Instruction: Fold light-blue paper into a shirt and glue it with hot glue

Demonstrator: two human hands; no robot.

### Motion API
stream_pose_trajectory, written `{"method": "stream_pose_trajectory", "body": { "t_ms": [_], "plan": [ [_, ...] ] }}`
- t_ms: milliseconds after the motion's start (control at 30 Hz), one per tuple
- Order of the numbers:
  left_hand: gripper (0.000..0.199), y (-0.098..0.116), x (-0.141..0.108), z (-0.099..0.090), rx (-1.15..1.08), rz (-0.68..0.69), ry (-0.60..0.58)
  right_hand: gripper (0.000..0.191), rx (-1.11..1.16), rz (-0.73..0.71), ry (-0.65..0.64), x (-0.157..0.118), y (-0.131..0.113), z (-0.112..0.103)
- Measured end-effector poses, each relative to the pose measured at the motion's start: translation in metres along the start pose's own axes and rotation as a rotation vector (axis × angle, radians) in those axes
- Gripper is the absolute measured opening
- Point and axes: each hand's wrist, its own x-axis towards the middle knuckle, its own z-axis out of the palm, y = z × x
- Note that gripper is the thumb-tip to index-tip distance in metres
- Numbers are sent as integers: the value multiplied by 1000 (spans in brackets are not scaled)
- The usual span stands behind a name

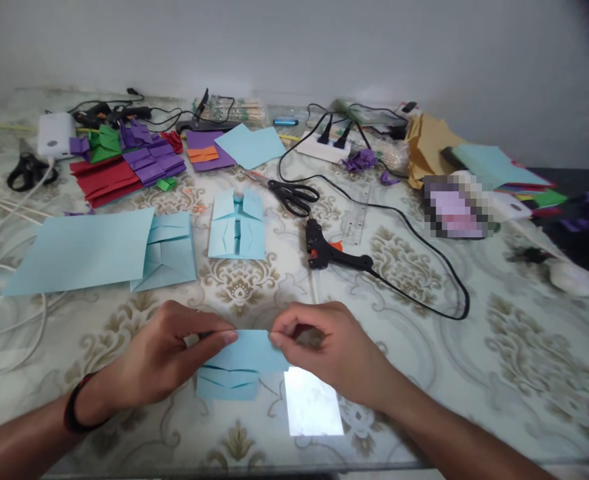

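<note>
Near the front edge of the table, both hands pinch a light blue paper piece (pixel 262 352) by its upper edge. My left hand (pixel 167 353) grips the upper left corner between thumb and fingers. At the upper right corner, my right hand (pixel 329 347) holds the same piece with thumb and forefinger. Below it lies a light blue folded paper (pixel 227 385) with slit-like creases, partly covered. Beyond the hands sits another folded light blue piece (pixel 237 240). To the left, a plain blue sheet (pixel 87 250) overlaps a creased blue piece (pixel 174 257).
A black glue gun (pixel 337 253) with its cable lies right of centre, beside black-handled scissors (pixel 294 195). Coloured papers (pixel 109 177), a white power strip (pixel 324 148), a clear ruler (pixel 357 217), brown paper (pixel 427 143) and a blurred-out phone (pixel 454 210) lie farther back.
</note>
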Motion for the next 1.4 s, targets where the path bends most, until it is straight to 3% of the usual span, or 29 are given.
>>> {"method": "stream_pose_trajectory", "body": {
  "t_ms": [200,467,700,1033,1100,1267,1400],
  "plan": [
    [28,-1,5,6,23,-200,-83,10,38,56,-3,2,3,4],
    [31,7,5,15,-1,-165,-85,18,-57,25,-54,-1,2,17],
    [38,7,4,12,63,-104,-44,26,-90,40,-50,0,4,8],
    [47,1,4,5,103,-237,-10,14,-56,58,-20,4,0,-6],
    [44,0,6,6,69,-236,-39,7,-23,27,-48,3,-1,-7],
    [24,-7,11,2,-163,-148,-88,41,-46,-145,-206,-1,0,-11],
    [21,-12,11,-3,-282,-115,-193,37,-11,-258,-284,0,0,-12]
  ]
}}
